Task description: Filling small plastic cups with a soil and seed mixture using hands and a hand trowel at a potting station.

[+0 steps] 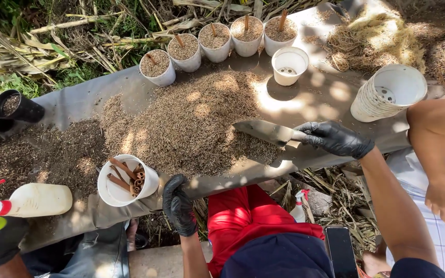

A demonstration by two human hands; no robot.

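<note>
My right hand (335, 138), in a black glove, grips a metal trowel (264, 132) whose blade lies over the right edge of a brown heap of husk-like material (191, 121) on a grey sheet (78, 98). My left hand (179, 206), also black-gloved, rests with curled fingers on the sheet's near edge and holds nothing. Just left of it stands a white cup of brown sticks (126, 179). An empty white cup (289, 65) stands beyond the heap.
Several white cups filled with the material, each with a stick in it (214, 41), line the far edge. A stack of empty white cups (384, 93) lies on its side at right. Another person's arm (439, 154) at right; a gloved hand holds a spray bottle (27, 201) at left. Black pots (19, 105) far left.
</note>
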